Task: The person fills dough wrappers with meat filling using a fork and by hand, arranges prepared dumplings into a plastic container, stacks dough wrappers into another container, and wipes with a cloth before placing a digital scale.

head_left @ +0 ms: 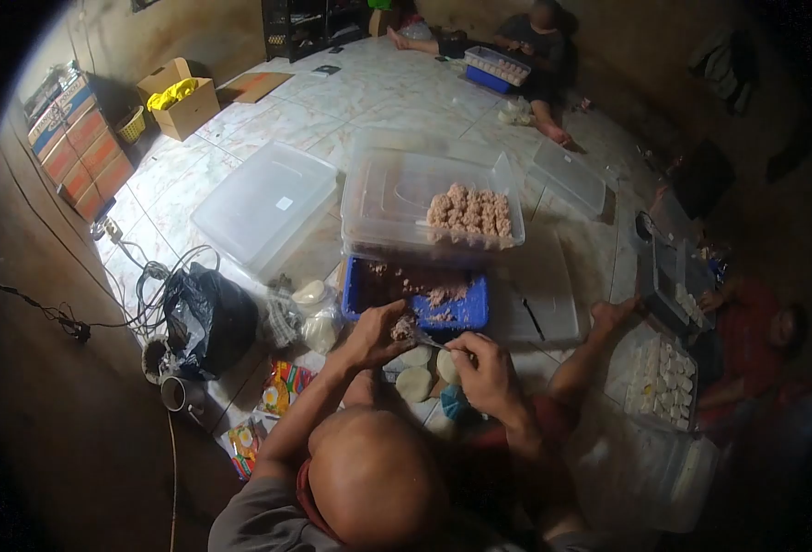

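A black bag [202, 322] sits on the floor [319, 115]. Next come white rounds [320, 329]. The left hand [378, 339], at the near left corner of the blue tub [354, 287], holds pink mush [404, 328]. Pink balls [468, 216] sit at the right side of the clear box [378, 207]. The right hand [485, 373], off the tub's near right corner, pinches a thin tool [431, 342]. A black pen [533, 318] lies farther right.

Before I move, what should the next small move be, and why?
Probably a light press of the utensil in the right hand against the pinkish clump in the left hand: the clump looks rough, and the utensil's tip seems right beside it, near the blue tray.
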Demonstrator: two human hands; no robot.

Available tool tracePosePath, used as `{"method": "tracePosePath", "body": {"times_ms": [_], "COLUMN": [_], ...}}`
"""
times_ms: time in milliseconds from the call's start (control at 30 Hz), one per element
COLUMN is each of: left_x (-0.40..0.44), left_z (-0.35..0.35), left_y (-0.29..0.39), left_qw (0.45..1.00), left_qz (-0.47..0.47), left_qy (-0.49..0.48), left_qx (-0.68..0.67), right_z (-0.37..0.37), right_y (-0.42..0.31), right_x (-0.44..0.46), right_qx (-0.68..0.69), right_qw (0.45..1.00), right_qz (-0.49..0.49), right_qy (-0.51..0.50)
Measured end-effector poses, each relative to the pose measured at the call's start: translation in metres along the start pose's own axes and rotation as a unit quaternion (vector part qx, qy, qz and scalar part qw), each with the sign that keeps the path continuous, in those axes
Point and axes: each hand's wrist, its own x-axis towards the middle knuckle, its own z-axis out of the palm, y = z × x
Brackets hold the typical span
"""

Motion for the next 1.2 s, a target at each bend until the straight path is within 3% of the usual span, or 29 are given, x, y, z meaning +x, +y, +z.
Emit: {"method": "tracePosePath", "body": {"times_ms": [33,100,133,167,233,267,367,433,533,567,633,700,767,833,900,933,967,1033,1100,1167,1200], "left_x": [0.001,-0.003,0.001,0.002,0.003,0.003,-0.001,0.005,-0.001,0.001,0.001,0.001,-0.002,-0.001,0.004,0.004,0.004,0.003,0.001,0.009,0.007], "left_z": [-0.001,0.002,0.005,0.006,-0.001,-0.008,0.01,0.008,-0.001,-0.001,0.002,0.005,0.0,0.001,0.008,0.009,0.006,-0.004,-0.002,0.003,0.001], "left_y": [-0.004,0.005,0.012,0.01,0.021,0.025,-0.004,0.003,0.022,0.02,0.015,0.008,0.01,0.027,0.013,0.012,0.009,0.024,0.016,0.023,0.025], "left_qw": [0.998,0.991,0.997,0.998,0.975,0.997,0.992,0.995,0.987,0.988,0.998,0.994,0.985,0.981,0.99,0.998,0.998,0.99,0.992,0.999,0.99], "left_qz": [0.032,-0.13,-0.064,-0.059,-0.065,-0.032,-0.11,-0.06,-0.061,-0.059,-0.066,-0.108,-0.079,-0.098,-0.141,-0.055,-0.052,-0.082,-0.104,-0.034,-0.057], "left_qy": [0.022,-0.024,0.026,0.025,0.048,0.046,0.011,0.064,0.062,0.061,0.001,0.006,0.004,0.027,-0.002,0.042,0.045,0.001,-0.029,0.003,-0.006], "left_qx": [0.04,0.0,-0.019,-0.017,-0.206,-0.045,0.064,0.041,-0.133,-0.133,-0.007,0.023,-0.156,-0.165,-0.004,0.013,0.014,-0.118,-0.06,-0.02,-0.131], "right_z": [-0.002,0.003,0.006,0.006,0.002,0.004,0.005,0.002,0.0,-0.001,0.023,0.023,0.003,0.007,0.024,0.022,0.016,0.001,0.009,0.015,0.003], "right_y": [0.001,0.004,0.007,0.008,0.007,0.01,0.008,0.005,0.005,0.004,0.027,0.026,0.005,0.011,0.026,0.027,0.028,0.013,0.021,0.03,0.018], "right_x": [-0.001,-0.001,-0.001,0.003,0.005,0.004,-0.009,-0.004,-0.01,-0.01,-0.007,-0.007,-0.01,-0.011,-0.005,-0.004,-0.004,-0.008,-0.01,-0.005,-0.006], "right_qx": [0.017,0.009,0.003,-0.005,0.024,0.031,0.05,0.069,0.125,0.127,0.057,0.065,0.142,0.141,0.067,0.076,0.075,0.118,0.106,0.079,0.123], "right_qw": [1.0,1.0,1.0,1.0,1.0,0.999,0.998,0.993,0.991,0.99,0.998,0.998,0.985,0.986,0.998,0.997,0.997,0.99,0.992,0.997,0.989], "right_qz": [0.002,-0.006,-0.002,-0.004,-0.014,-0.001,0.045,0.089,0.042,0.035,-0.029,-0.012,0.102,0.082,-0.011,-0.018,-0.021,0.071,0.062,0.021,0.08], "right_qy": [0.012,0.026,0.002,-0.022,0.007,0.015,0.01,-0.035,0.038,0.044,0.005,0.005,0.012,0.032,0.007,0.013,0.012,0.041,0.022,-0.005,-0.011]}}
